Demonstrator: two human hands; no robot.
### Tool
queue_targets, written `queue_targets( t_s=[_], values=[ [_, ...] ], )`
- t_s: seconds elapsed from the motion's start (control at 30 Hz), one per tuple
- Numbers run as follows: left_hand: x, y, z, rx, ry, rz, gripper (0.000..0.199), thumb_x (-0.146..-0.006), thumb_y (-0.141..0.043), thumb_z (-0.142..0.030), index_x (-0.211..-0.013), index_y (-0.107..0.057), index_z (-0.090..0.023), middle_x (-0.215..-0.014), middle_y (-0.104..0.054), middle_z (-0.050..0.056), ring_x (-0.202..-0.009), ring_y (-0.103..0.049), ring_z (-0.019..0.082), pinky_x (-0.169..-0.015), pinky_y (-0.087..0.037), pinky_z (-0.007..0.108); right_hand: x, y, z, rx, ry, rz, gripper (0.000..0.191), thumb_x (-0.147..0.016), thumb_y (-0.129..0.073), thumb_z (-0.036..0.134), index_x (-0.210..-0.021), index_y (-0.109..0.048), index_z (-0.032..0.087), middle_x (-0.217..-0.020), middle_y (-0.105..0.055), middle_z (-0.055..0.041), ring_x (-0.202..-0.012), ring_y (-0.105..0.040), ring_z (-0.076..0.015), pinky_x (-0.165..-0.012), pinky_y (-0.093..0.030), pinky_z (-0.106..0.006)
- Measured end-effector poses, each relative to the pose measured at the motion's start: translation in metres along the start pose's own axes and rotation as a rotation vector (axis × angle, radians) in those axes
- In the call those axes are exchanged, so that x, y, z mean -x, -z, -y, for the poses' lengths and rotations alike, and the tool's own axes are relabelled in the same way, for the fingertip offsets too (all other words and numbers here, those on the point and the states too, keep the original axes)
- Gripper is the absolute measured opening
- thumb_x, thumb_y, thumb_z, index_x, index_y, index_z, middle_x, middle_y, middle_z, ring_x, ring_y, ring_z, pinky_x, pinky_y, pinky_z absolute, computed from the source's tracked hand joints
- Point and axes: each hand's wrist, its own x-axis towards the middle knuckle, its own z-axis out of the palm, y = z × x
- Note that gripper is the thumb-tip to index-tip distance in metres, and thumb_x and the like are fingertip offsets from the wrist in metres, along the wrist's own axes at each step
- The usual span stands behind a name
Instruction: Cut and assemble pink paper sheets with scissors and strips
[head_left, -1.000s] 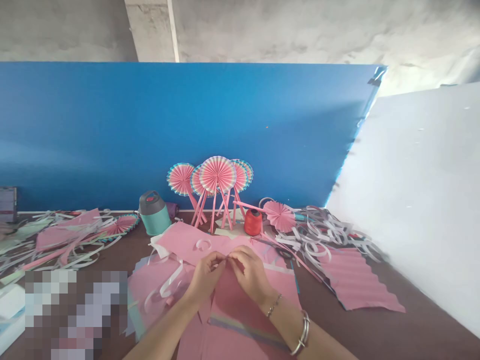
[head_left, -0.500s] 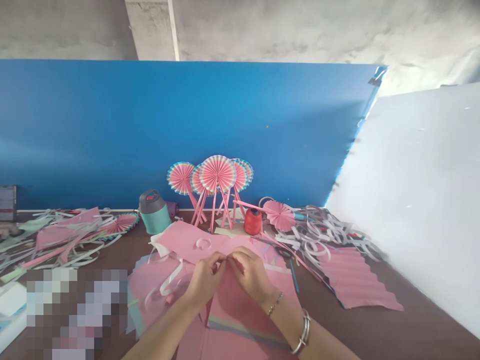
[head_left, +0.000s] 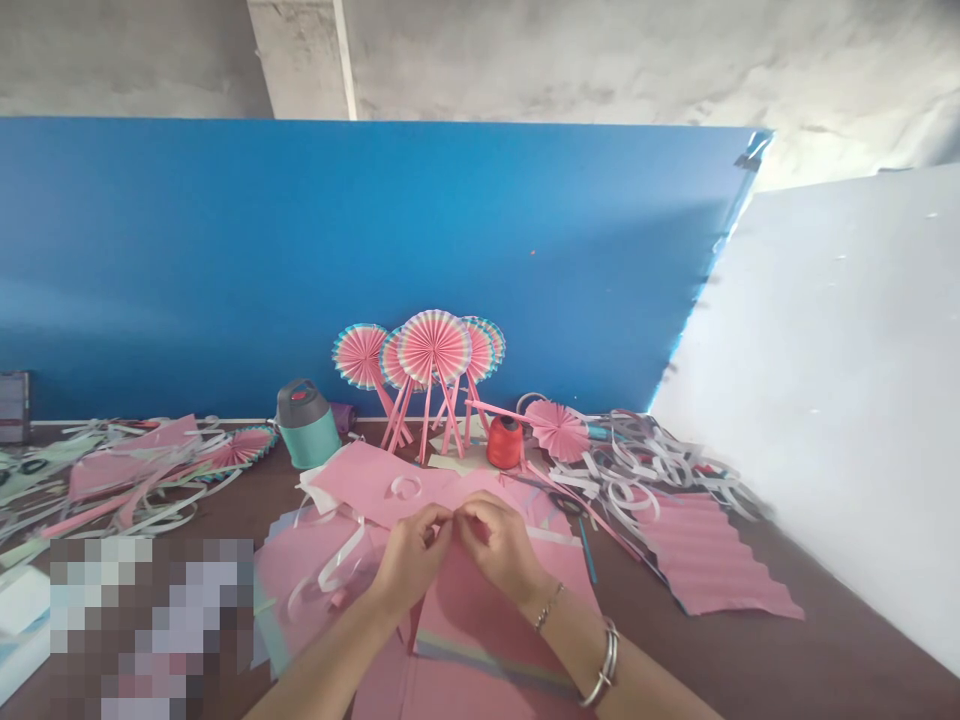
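My left hand (head_left: 414, 550) and my right hand (head_left: 496, 540) meet at the fingertips over the middle of the work area, each closed in a pinch. Whatever is between the fingers is too small or hidden to make out. Below them lies a pink paper sheet (head_left: 487, 620) with a pale rainbow band along its near edge. Another pink sheet (head_left: 360, 475) spreads just beyond, with a curled white strip (head_left: 406, 487) on it. Bracelets (head_left: 604, 665) circle my right wrist.
Pink pleated paper fans (head_left: 435, 346) stand at the blue panel (head_left: 225, 250). A teal bottle (head_left: 309, 440), a red thread spool (head_left: 505, 443), and tangled white strips (head_left: 637, 470) lie around. A rippled pink sheet (head_left: 724, 555) rests at right; a white wall (head_left: 847, 400) bounds that side.
My hands keep nearly the same pinched pose in the same place. At the far left edge, another person's hand that showed below the phone is out of view.
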Motion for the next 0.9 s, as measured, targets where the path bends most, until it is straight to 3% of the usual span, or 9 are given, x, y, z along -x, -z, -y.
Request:
queue_targets(
  t_s=[0.27,0.43,0.73,0.9],
  values=[
    [-0.0004,-0.0006,0.0001,0.001,0.014,0.004,0.021,-0.082,-0.047,-0.026,-0.085,-0.065,-0.016,-0.073,-0.065,0.0,-0.056,-0.052,0.011,-0.053,-0.036,0.021,-0.0009,0.0,0.0022,-0.06,-0.042,-0.031,0.011,-0.079,-0.054,0.015,-0.072,-0.062,0.018,-0.073,-0.062,-0.003,-0.069,-0.057,-0.0149,-0.063,-0.044,-0.025],
    [-0.0004,0.0008,-0.0038,-0.002,-0.002,0.008,0.019,-0.082,-0.047,-0.027,-0.081,-0.064,-0.017,-0.075,-0.066,0.001,-0.064,-0.055,0.013,-0.059,-0.04,0.021,-0.0017,-0.0017,-0.0002,-0.12,-0.098,-0.041,0.012,-0.078,-0.054,0.013,-0.069,-0.061,0.018,-0.072,-0.061,-0.0029,-0.069,-0.058,-0.0145,-0.065,-0.045,-0.025],
    [-0.0003,0.002,-0.0025,-0.032,0.008,0.013,0.019,-0.083,-0.047,-0.028,-0.081,-0.063,-0.018,-0.071,-0.064,-0.001,-0.053,-0.047,0.01,-0.052,-0.034,0.021,-0.0029,-0.0021,-0.0009,-0.179,-0.158,-0.035,0.015,-0.076,-0.054,0.011,-0.069,-0.065,0.018,-0.073,-0.064,-0.0031,-0.071,-0.06,-0.0148,-0.066,-0.047,-0.025],
    [0.0,0.0022,-0.0028,0.039,0.036,-0.002,0.018,-0.082,-0.048,-0.031,-0.081,-0.06,-0.017,-0.068,-0.059,-0.001,-0.049,-0.041,0.008,-0.048,-0.029,0.021,-0.0025,0.0011,-0.0038,-0.106,-0.082,-0.061,0.018,-0.083,-0.052,0.017,-0.085,-0.069,0.02,-0.091,-0.067,-0.0068,-0.087,-0.061,-0.0185,-0.078,-0.048,-0.031]
  ],
)
